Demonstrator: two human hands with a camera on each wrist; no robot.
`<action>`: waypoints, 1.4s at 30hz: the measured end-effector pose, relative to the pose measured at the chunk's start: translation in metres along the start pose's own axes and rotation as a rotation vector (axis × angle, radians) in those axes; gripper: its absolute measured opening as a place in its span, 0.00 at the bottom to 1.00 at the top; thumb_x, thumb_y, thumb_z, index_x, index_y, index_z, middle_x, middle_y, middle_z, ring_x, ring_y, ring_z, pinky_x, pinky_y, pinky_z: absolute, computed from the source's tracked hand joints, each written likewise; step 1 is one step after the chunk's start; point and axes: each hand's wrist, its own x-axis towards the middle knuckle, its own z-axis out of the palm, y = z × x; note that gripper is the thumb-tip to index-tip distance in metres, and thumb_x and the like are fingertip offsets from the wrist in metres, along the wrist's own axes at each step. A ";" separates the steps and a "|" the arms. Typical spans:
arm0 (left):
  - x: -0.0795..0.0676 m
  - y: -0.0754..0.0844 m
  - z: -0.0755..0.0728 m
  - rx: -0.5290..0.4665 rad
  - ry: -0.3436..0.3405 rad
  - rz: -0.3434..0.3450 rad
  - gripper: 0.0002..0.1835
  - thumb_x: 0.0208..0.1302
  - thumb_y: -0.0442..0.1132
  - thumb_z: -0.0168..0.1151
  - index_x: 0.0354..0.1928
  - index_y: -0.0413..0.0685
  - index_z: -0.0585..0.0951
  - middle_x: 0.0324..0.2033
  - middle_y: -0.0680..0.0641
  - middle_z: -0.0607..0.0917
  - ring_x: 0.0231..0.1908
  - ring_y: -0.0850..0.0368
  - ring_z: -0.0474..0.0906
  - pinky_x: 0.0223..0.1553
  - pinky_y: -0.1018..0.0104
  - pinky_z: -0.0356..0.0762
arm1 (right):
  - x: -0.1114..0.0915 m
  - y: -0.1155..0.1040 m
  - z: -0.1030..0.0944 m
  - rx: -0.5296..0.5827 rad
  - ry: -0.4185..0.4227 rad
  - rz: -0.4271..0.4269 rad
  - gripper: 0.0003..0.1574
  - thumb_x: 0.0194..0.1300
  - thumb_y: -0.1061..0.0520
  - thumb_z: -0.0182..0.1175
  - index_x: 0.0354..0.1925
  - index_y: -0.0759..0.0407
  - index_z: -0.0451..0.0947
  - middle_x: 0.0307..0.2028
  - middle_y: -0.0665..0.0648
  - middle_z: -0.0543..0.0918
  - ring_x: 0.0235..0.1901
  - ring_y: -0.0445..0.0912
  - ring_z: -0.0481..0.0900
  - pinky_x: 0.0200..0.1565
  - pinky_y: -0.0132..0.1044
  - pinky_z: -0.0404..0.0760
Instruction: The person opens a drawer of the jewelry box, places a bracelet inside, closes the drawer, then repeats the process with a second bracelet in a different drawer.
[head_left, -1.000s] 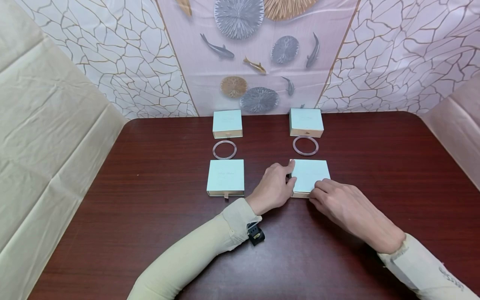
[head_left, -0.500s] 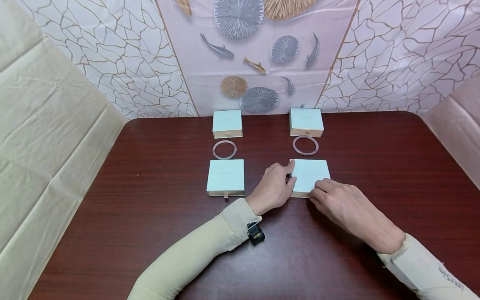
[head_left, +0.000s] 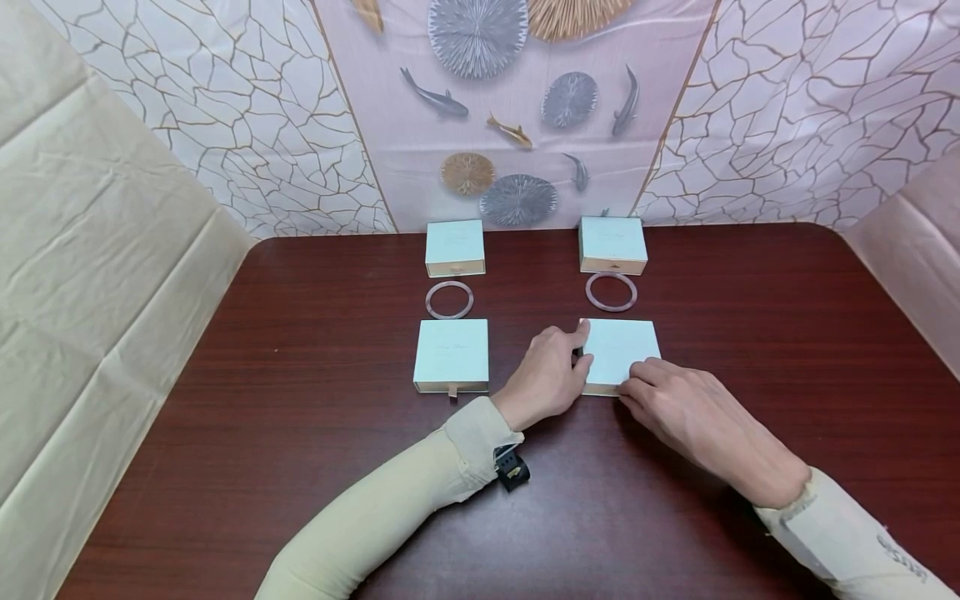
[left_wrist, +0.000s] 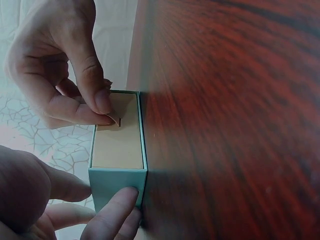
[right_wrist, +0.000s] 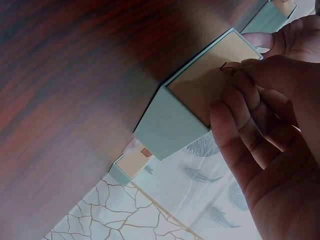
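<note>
Fingers of my right hand pinch the ribbon tab on the closed box; my left hand presses its side, thumb and forefinger apart. The box lies flat on the bench, just short of a bangle. Tugging hard could tear the tab; weak bracing could let the box skid. Its inside is hidden, and from overhead I lose its near right corner.

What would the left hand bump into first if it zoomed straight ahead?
Probably the near right pale green box, right away, because the left hand is touching its side.
</note>
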 end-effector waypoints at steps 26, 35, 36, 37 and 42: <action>-0.001 0.001 -0.001 0.000 -0.010 -0.005 0.28 0.80 0.43 0.52 0.77 0.48 0.64 0.56 0.41 0.81 0.58 0.52 0.77 0.52 0.68 0.74 | 0.001 -0.001 0.001 0.003 0.012 -0.001 0.11 0.50 0.65 0.74 0.28 0.55 0.81 0.24 0.47 0.71 0.23 0.40 0.70 0.22 0.36 0.75; 0.001 0.003 -0.001 0.011 -0.017 -0.008 0.28 0.80 0.43 0.51 0.77 0.48 0.63 0.58 0.41 0.80 0.58 0.51 0.77 0.51 0.68 0.74 | -0.001 0.001 0.000 0.023 0.010 -0.014 0.12 0.48 0.64 0.76 0.31 0.57 0.82 0.25 0.48 0.73 0.24 0.40 0.71 0.23 0.37 0.75; 0.001 0.003 -0.001 0.012 -0.015 -0.010 0.28 0.80 0.43 0.51 0.77 0.48 0.64 0.58 0.40 0.80 0.59 0.51 0.77 0.52 0.67 0.75 | -0.001 0.001 0.000 0.022 0.008 -0.015 0.12 0.48 0.64 0.76 0.31 0.57 0.82 0.26 0.48 0.73 0.24 0.40 0.71 0.23 0.37 0.76; 0.001 0.003 -0.001 0.017 -0.014 -0.011 0.28 0.80 0.43 0.51 0.77 0.48 0.64 0.58 0.40 0.80 0.59 0.51 0.77 0.53 0.66 0.75 | -0.001 0.001 0.000 0.022 0.007 -0.015 0.12 0.48 0.65 0.76 0.31 0.57 0.82 0.26 0.48 0.73 0.24 0.40 0.72 0.23 0.37 0.76; 0.000 0.003 -0.001 0.038 -0.015 -0.019 0.28 0.80 0.43 0.50 0.77 0.49 0.63 0.59 0.40 0.80 0.61 0.50 0.76 0.58 0.62 0.76 | 0.000 0.000 0.000 0.030 -0.001 -0.018 0.11 0.49 0.65 0.75 0.32 0.57 0.83 0.26 0.48 0.73 0.25 0.40 0.71 0.24 0.37 0.76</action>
